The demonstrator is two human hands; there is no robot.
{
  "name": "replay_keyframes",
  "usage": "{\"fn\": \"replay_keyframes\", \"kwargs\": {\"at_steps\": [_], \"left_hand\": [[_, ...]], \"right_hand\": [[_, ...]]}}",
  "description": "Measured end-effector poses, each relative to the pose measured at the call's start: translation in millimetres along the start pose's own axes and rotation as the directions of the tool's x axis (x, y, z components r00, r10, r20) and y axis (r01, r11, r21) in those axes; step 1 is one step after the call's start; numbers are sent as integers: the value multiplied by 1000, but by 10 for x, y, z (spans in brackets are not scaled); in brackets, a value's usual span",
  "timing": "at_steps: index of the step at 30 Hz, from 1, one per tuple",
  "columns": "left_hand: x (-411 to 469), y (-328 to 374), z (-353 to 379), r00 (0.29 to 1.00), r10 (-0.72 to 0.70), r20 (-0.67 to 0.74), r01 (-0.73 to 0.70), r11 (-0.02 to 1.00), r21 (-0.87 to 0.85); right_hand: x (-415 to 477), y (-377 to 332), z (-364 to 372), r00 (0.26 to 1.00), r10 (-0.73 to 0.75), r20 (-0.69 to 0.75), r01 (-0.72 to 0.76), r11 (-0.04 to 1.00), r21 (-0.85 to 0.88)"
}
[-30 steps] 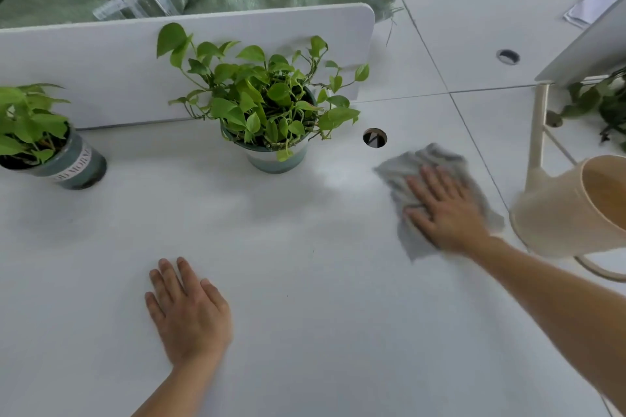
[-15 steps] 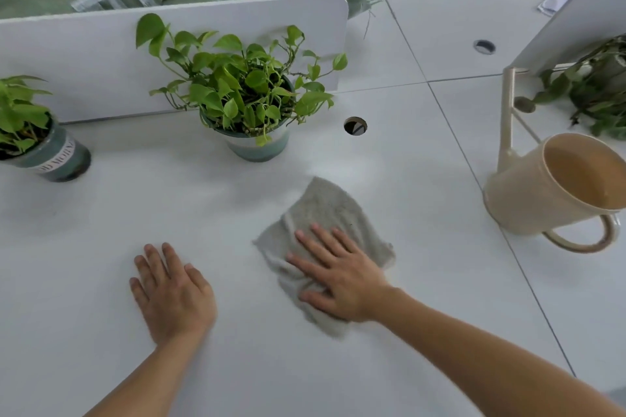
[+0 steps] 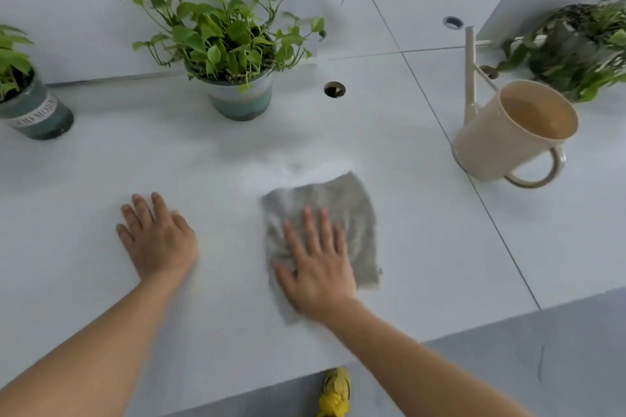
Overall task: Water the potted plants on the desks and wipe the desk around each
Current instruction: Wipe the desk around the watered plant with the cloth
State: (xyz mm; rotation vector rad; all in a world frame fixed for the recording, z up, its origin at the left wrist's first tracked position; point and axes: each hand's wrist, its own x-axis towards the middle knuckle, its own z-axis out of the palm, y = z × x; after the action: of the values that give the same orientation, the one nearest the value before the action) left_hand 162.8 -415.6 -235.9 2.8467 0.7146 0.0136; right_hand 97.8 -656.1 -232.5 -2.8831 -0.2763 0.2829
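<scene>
Two hands lie flat on the white tabletop (image 3: 203,152). The left hand (image 3: 157,240) is spread palm down on bare surface and holds nothing. The right hand (image 3: 318,267), fingers straight and slightly fanned, presses on the grey cloth (image 3: 342,200).

The cloth lies flat under the right palm. Its long axis runs away from the person, in line with that hand's fingers. Its far edge shows beyond the fingertips, and a strip shows on the hand's right side. Bare tabletop separates the cloth from the left hand.

Beyond the left hand's fingertips stands a potted plant (image 3: 242,98) in a green-banded pot, against a white divider (image 3: 84,10). A second pot (image 3: 37,112) stands further left. A cable hole (image 3: 334,89) lies beyond the right hand, with open surface between it and the cloth.

Well to the right of the right hand stands a beige watering can (image 3: 508,132) by a seam in the tabletop — spout rising on its far side, handle toward the person. The tabletop's near edge runs under the right forearm, just behind the wrist.
</scene>
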Motion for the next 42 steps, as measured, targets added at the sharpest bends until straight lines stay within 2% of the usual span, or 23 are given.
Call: {"fn": "replay_keyframes", "kwargs": {"at_steps": [3, 5, 7, 9, 11, 13, 14, 15, 17, 19, 22, 24, 25, 26, 28, 29, 30, 33, 35, 36, 38, 40, 42], "left_hand": [[3, -187, -80, 989, 143, 34, -141, 989, -47], [-105, -388, -190, 984, 180, 5, -177, 973, -145], [-289, -667, -311, 989, 141, -35, -146, 969, -199], [-480, -987, -432, 990, 104, -93, -122, 967, -222], [-646, -1368, -521, 990, 61, -126, -88, 970, -225], [-732, -1704, -535, 988, 38, -153, -70, 975, -211], [-782, -1862, -542, 988, 18, -157, -50, 978, -200], [-814, -2006, -543, 987, -7, -158, -24, 981, -191], [-837, -2214, -536, 988, -47, -148, 20, 984, -179], [-813, -2305, -534, 989, -63, -131, 40, 984, -171], [-745, -2354, -570, 992, -70, -109, 51, 984, -169], [-659, -2335, -603, 992, -63, -106, 45, 985, -169], [-611, -2304, -606, 994, -51, -101, 34, 985, -170], [-552, -2275, -611, 995, -37, -97, 20, 985, -172], [-403, -2207, -618, 997, -17, -80, 4, 988, -155], [-330, -2154, -619, 997, -4, -71, -6, 989, -148], [-258, -2099, -623, 998, 8, -64, -17, 989, -148], [-1, -2014, -623, 999, 13, -44, -19, 989, -150], [177, -1995, -630, 999, -18, -29, 13, 989, -148], [271, -1994, -636, 999, -31, -27, 27, 990, -142], [462, -2010, -644, 998, -56, -31, 51, 990, -129], [605, -2063, -621, 996, -86, -28, 82, 990, -112], [633, -2130, -556, 995, -84, -59, 81, 995, -64]], "right_hand": [[-527, 250, -46, 960, -277, 27, 278, 959, -54], [-731, 766, -111, 940, -334, 70, 341, 931, -129], [-881, 1351, -241, 986, -158, 43, 163, 975, -149], [-1019, 1711, -415, 986, 168, -4, -167, 977, -129], [-1069, 1652, -458, 901, 435, -6, -434, 899, -52], [-932, 1232, -371, 768, 641, -11, -641, 768, 21], [-851, 891, -289, 726, 688, 2, -687, 725, 50], [-771, 504, -195, 733, 680, 13, -680, 731, 61], [-699, -341, 49, 865, 499, 43, -501, 864, 49], [-762, -1139, 253, 981, 164, 104, -169, 984, 47], [-855, -1662, 376, 950, -226, 215, 229, 973, 9], [-751, -1392, 325, 866, -438, 241, 456, 890, -21], [-671, -1144, 254, 827, -509, 239, 533, 845, -41], [-555, -849, 177, 829, -512, 224, 538, 840, -74], [-268, -205, -28, 953, -268, 140, 290, 941, -173], [-178, 99, -146, 995, -54, 83, 69, 979, -192], [-121, 343, -246, 987, 155, 30, -148, 975, -165], [163, 528, -302, 820, 570, -62, -571, 821, 5], [465, 159, -224, 679, 727, -105, -717, 687, 119], [599, -118, -171, 672, 735, -91, -722, 677, 140], [740, -810, 28, 833, 550, -62, -546, 835, 74], [616, -1515, 236, 985, 172, -7, -173, 985, -12], [436, -1811, 306, 986, -138, 95, 144, 988, -51]]}}
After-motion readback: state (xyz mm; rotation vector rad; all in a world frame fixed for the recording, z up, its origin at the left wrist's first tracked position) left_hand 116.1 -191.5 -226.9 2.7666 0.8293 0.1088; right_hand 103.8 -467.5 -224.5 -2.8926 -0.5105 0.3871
